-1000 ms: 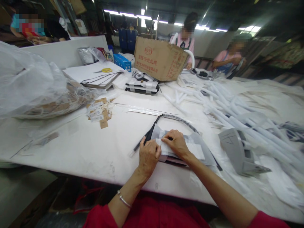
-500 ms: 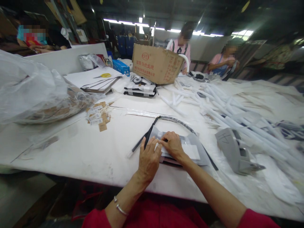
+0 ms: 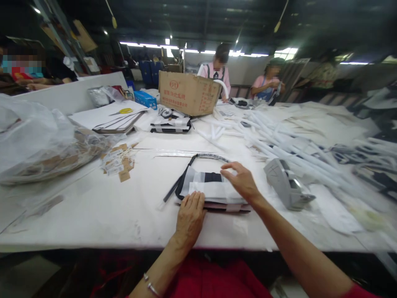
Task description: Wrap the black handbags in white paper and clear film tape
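A flat black bag [image 3: 213, 177] partly covered by white wrapping sheet [image 3: 214, 191] lies on the table before me. Its strap [image 3: 211, 157], sleeved in clear or greyish wrap, curves out behind it. My left hand [image 3: 191, 213] rests on the near left edge of the wrapped bag, fingers flat and side by side. Over the bag's right part, my right hand [image 3: 240, 180] is lifted with fingers apart and nothing visible in them. A grey tape dispenser [image 3: 287, 186] stands to the right of my right hand.
Brown paper tags [image 3: 120, 163] lie left of the bag, near a large clear plastic bag [image 3: 46, 145]. Further back are yellow-handled scissors [image 3: 124, 111] on white sheets, a cardboard box [image 3: 189, 93] and another wrapped bag [image 3: 170, 124]. White foam tubes [image 3: 288, 145] cover the right side. Co-workers sit beyond.
My right hand has come away from the left and moved right, its fingers opening. My left hand has lowered onto the bag's near edge. The view has shifted somewhat.
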{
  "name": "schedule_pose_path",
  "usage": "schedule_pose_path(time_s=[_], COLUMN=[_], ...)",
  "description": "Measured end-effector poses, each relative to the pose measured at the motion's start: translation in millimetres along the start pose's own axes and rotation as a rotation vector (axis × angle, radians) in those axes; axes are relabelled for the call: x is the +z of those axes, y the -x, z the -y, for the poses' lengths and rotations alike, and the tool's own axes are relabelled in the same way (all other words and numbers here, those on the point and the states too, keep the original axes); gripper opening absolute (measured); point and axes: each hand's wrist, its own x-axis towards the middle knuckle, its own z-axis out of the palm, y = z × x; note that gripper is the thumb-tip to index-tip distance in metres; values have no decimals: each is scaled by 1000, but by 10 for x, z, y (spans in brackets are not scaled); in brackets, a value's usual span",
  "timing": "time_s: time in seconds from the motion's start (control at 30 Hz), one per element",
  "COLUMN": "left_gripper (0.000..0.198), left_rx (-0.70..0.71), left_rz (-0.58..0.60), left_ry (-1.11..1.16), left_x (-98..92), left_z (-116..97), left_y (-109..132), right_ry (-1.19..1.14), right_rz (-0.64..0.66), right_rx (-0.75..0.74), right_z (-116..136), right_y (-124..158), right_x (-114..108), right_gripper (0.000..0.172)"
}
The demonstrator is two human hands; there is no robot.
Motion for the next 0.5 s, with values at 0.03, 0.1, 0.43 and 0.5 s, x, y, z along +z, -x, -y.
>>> schedule_pose_path(time_s=[0.03,0.1,0.43,0.5], left_gripper=[40,39,40,38], left_rx=[14,40,178,191], left_rz=[-12,-45,-162,-152], left_ry=[-13,-45,-132,-151], left_x=[3,13,35,30], left_z=[2,13,97,101], left_y=[3,7,-29,-24], right_ry=[19,86,79,33], right_rz=[-66,-206,-261,-264], right_rx=[49,227,771,814], right_z=[-95,-361,-1660,-1752], right_y=[37,173,656,600], right_x=[-304,-909,-1874,-1835], right_gripper=[20,27,34,32])
